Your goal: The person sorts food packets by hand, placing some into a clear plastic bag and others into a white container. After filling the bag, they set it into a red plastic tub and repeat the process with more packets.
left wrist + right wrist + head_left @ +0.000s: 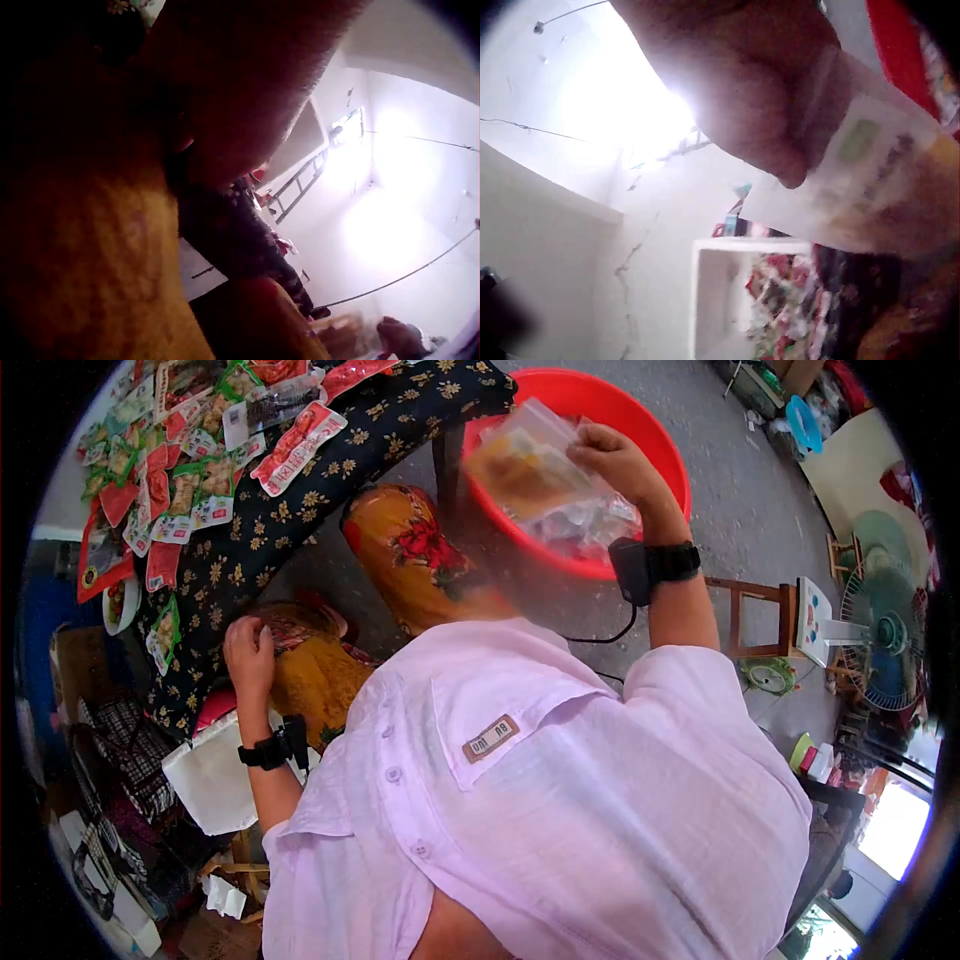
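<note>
The right hand [615, 455] is pinching a clear plastic packet with yellowish contents [525, 465], which is tilting toward ten o'clock above the round red plastic basin [655, 445], while the left hand [250, 650], far off at eight o'clock, is resting curled on yellow patterned fabric [315, 680].

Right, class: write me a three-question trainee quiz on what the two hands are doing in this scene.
1. True or false: the right hand holds a clear plastic bag over the red basin.
2. Where does the left hand rest? A) on yellow patterned fabric B) on the fan C) in the basin
3. Fill in: snack packets lie on a dark ____ cloth.

Key: 1 true; 2 A; 3 floral.
</note>
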`<control>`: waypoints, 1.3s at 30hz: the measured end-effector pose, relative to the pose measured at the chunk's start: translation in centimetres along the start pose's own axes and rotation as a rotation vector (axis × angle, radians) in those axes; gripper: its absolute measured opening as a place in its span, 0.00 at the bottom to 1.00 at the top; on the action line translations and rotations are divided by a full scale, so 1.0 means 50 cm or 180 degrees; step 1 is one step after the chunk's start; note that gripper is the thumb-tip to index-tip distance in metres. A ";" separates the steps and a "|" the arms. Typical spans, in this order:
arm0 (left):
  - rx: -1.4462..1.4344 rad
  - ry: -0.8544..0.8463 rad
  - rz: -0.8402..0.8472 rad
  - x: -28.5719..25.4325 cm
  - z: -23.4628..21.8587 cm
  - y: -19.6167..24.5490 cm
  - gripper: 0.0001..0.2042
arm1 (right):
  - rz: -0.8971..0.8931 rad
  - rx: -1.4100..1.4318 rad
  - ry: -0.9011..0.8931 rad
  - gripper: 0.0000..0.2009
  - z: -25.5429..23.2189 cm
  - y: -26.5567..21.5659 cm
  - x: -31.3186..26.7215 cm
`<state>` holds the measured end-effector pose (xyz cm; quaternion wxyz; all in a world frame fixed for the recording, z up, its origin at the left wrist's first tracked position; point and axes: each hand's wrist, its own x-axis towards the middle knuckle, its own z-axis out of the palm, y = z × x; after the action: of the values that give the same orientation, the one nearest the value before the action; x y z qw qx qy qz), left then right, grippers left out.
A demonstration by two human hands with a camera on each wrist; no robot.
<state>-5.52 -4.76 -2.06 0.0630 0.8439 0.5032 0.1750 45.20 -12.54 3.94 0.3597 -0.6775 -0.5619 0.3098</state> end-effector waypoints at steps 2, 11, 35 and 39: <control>0.0318 0.0106 0.0243 -0.008 0.009 -0.006 0.08 | 0.0335 -0.0530 -0.0012 0.06 0.000 0.089 -0.004; 0.0700 0.0112 0.0172 -0.015 0.016 0.012 0.08 | 0.1448 -0.1370 0.0679 0.12 -0.030 0.452 -0.044; -0.0046 0.1403 -0.0621 -0.049 0.003 -0.037 0.06 | 0.0533 0.0801 -0.0216 0.08 0.276 0.080 0.092; 0.0304 0.1809 -0.0864 -0.082 -0.028 -0.091 0.07 | -0.0268 0.0926 -0.0434 0.07 0.351 -0.002 0.101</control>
<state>-11.54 -6.24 -3.01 -0.0970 0.6884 0.6163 0.3699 31.60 -5.10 -5.71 0.4277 -0.5715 -0.5621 0.4178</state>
